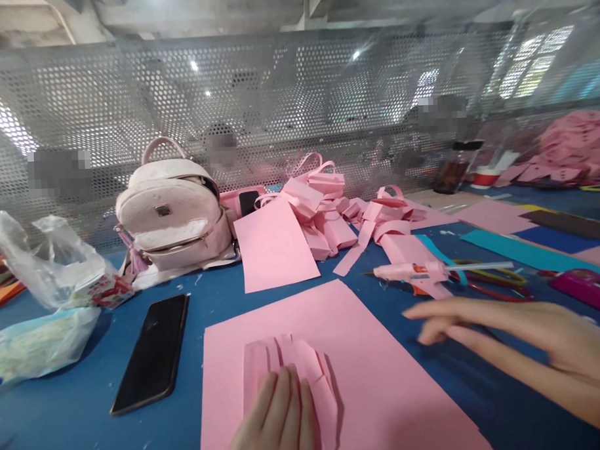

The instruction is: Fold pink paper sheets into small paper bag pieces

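Observation:
My left hand point(282, 419) lies with fingers stretched flat on a folded pink paper piece point(319, 369), which has creased flaps standing up at its far end and right side. Under that piece is a large pink sheet point(379, 373). To the right, my right hand point(505, 336) hovers over the blue table, fingers extended and somewhat apart, holding nothing. Just beyond its fingertips a pink hot glue gun point(410, 272) lies on its side, a clear glue stick poking from its back. Part of the folded piece is hidden under my left hand.
Folded pink paper bags point(323, 191) are piled behind another pink sheet point(278, 245). A pale backpack point(181, 209), black phone point(151, 351) and plastic bags point(43, 345) stand left. Scissors point(493, 280), a magenta tool point(585, 290) and coloured strips point(532, 246) lie right. A perforated metal screen point(295, 87) closes the back.

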`<move>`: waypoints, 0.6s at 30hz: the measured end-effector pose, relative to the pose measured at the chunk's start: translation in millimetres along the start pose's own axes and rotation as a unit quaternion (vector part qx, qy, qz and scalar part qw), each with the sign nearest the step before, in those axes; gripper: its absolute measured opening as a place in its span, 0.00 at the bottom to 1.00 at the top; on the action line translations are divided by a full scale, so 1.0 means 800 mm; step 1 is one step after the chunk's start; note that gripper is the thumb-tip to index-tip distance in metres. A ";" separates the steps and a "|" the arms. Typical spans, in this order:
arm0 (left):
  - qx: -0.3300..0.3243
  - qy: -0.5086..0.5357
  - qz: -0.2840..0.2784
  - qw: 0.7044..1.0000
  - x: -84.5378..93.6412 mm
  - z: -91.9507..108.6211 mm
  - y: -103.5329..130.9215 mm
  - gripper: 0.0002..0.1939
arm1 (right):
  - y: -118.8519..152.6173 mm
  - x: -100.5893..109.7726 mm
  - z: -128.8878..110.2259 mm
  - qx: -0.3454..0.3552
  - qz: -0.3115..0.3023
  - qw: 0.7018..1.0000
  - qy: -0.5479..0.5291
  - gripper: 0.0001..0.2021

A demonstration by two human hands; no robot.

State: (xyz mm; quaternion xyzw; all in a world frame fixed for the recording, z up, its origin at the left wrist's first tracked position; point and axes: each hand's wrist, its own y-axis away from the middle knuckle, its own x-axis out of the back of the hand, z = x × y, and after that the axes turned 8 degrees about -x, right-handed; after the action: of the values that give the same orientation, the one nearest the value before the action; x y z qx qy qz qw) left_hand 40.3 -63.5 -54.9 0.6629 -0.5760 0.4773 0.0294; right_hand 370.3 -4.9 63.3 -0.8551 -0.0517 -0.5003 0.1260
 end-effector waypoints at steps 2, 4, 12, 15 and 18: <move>0.011 0.005 0.016 1.000 0.003 -0.001 -0.003 0.23 | -0.019 -0.010 -0.033 0.018 -0.075 0.995 -0.061 0.20; 0.015 0.004 0.019 1.000 0.005 -0.001 -0.006 0.24 | -0.041 -0.030 -0.059 0.034 -0.186 0.968 -0.163 0.19; 0.005 -0.010 0.020 1.000 0.004 -0.005 -0.008 0.24 | -0.097 -0.135 -0.094 0.090 -0.262 0.908 -0.313 0.17; -0.002 -0.022 0.020 1.000 0.000 -0.005 -0.007 0.18 | -0.103 -0.149 -0.096 0.096 -0.265 0.902 -0.328 0.16; 0.006 -0.039 0.039 0.998 -0.007 -0.002 -0.004 0.16 | -0.104 -0.153 -0.095 0.094 -0.271 0.893 -0.347 0.15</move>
State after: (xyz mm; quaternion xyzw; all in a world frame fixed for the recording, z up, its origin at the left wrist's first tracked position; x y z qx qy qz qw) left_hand 42.7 -57.2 -56.0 0.6581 -0.5992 0.4556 -0.0159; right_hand 227.9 59.5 6.2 -0.9113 -0.3686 -0.1792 0.0396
